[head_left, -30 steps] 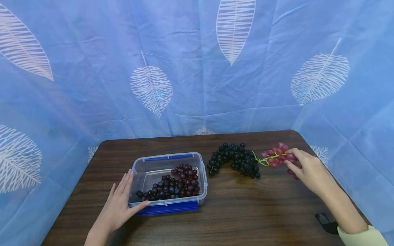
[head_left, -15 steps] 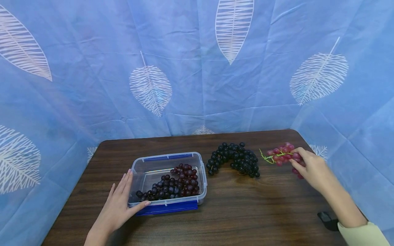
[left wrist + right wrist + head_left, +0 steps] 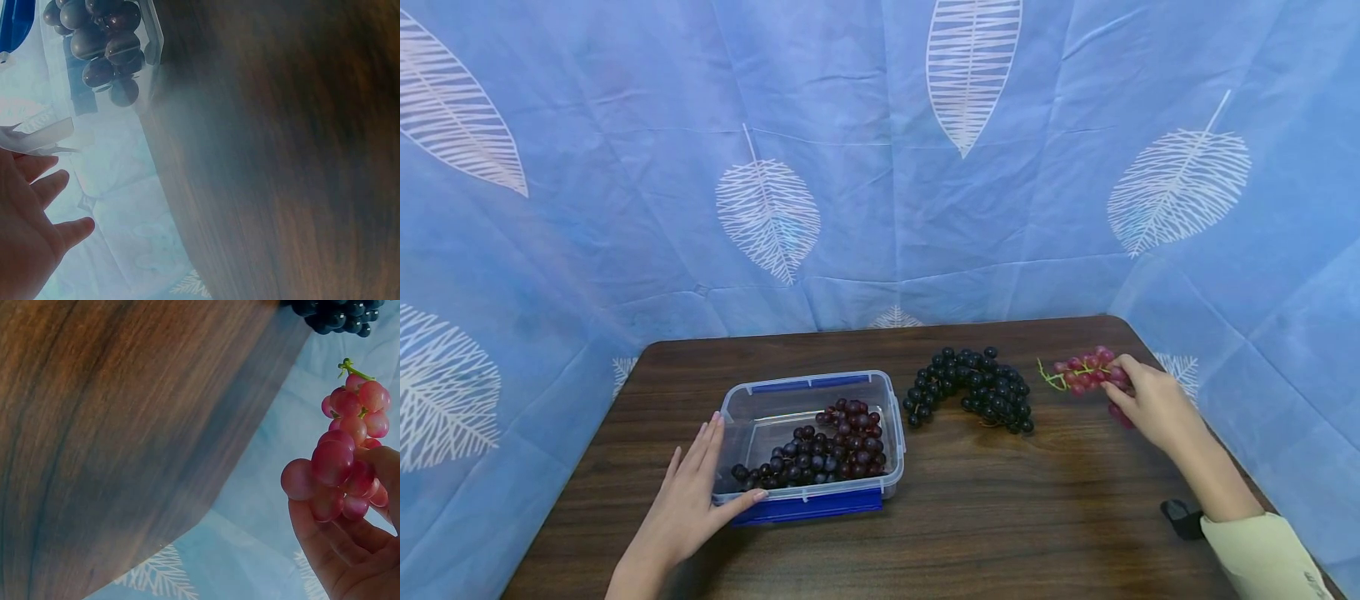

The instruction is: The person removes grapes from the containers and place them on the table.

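Note:
My right hand (image 3: pixel 1156 404) pinches a bunch of pink-red grapes (image 3: pixel 1086 370) at the right of the table in the head view; its green stem points left. The right wrist view shows the same grapes (image 3: pixel 333 462) between thumb and fingers. My left hand (image 3: pixel 681 496) rests with straight fingers against the left side of a clear plastic container (image 3: pixel 895 433), thumb over its front rim. Inside the container lie dark purple-red grapes (image 3: pixel 820 454). In the left wrist view, my left hand (image 3: pixel 31 219) has its fingers spread by the container wall.
A bunch of black grapes (image 3: pixel 970 387) lies on the brown wooden table (image 3: pixel 985 517), between the container and my right hand. A blue clip flap (image 3: pixel 808 507) hangs at the container's front. Blue cloth (image 3: pixel 880 208) with white leaf prints stands behind the table.
The pink-red grapes have moved a little right, away from the black grapes, in my right hand. My right forearm has shifted slightly. The left hand and container have stayed in place.

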